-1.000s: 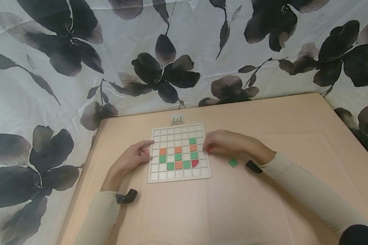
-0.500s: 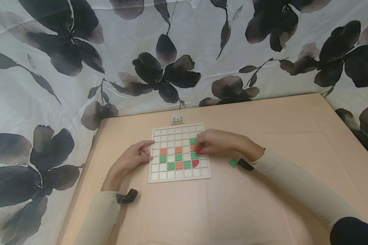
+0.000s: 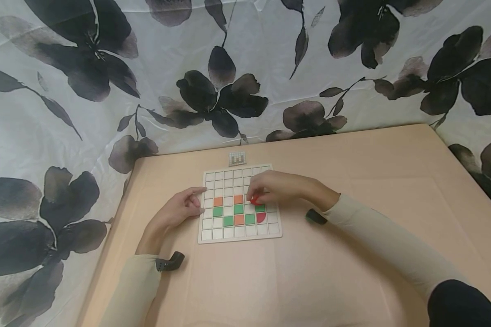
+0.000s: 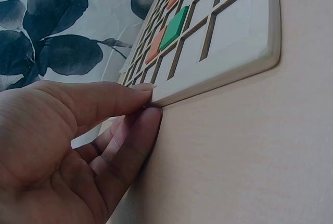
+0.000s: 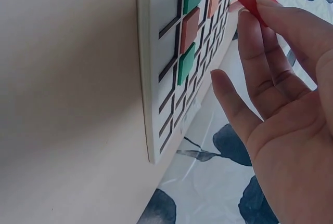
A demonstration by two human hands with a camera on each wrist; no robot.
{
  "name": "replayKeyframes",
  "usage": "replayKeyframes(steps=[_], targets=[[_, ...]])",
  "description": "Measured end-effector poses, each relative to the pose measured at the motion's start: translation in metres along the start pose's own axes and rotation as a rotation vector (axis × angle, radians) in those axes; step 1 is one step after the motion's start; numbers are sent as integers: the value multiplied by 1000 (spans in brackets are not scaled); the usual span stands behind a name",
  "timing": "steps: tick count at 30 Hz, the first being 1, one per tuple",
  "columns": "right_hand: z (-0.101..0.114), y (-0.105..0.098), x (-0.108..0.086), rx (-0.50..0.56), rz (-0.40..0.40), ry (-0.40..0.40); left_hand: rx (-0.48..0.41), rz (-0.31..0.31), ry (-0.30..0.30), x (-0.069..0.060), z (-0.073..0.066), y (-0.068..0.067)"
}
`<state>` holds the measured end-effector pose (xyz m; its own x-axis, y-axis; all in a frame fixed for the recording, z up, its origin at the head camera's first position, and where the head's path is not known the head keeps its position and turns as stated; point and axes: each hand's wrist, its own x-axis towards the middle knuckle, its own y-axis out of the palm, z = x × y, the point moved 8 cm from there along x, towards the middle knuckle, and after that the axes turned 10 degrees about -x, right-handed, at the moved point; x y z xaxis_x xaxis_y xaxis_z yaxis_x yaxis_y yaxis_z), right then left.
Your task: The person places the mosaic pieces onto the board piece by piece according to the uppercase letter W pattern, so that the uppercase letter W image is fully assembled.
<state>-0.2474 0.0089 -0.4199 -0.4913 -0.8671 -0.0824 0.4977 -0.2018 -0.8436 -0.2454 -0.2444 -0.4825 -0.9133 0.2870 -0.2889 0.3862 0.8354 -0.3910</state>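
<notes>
A pale grid board (image 3: 239, 239) lies on the table, with several green and orange square tiles and one red rounded piece (image 3: 261, 218) in its cells. My left hand (image 3: 180, 209) is at the board's left edge; in the left wrist view, its thumb rests on the rim with a finger against the side beneath. Over the right part of the board, my right hand (image 3: 284, 187) pinches a red piece (image 5: 255, 0) between thumb and fingers, above the surface. That hand hides some tiles in the head view, while the right wrist view shows an orange tile (image 5: 190, 30) among green ones.
A small card (image 3: 237, 158) with a grid pattern lies behind the board. The right wrist camera (image 3: 316, 217) covers most of a loose green tile on the table. A floral cloth (image 3: 147, 68) hangs behind the table's back edge.
My right hand has moved left with the red piece, from the board's right edge to above its cells. The left hand stays in place.
</notes>
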Motion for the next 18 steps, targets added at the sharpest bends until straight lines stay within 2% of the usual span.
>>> replayKeyframes(steps=[5,18], targets=[[1,1,9,22,12,-9,5,-2,-3,1,0,-1],[22,8,41,48,67,-106,-1,-7,-14,2,3,-1]])
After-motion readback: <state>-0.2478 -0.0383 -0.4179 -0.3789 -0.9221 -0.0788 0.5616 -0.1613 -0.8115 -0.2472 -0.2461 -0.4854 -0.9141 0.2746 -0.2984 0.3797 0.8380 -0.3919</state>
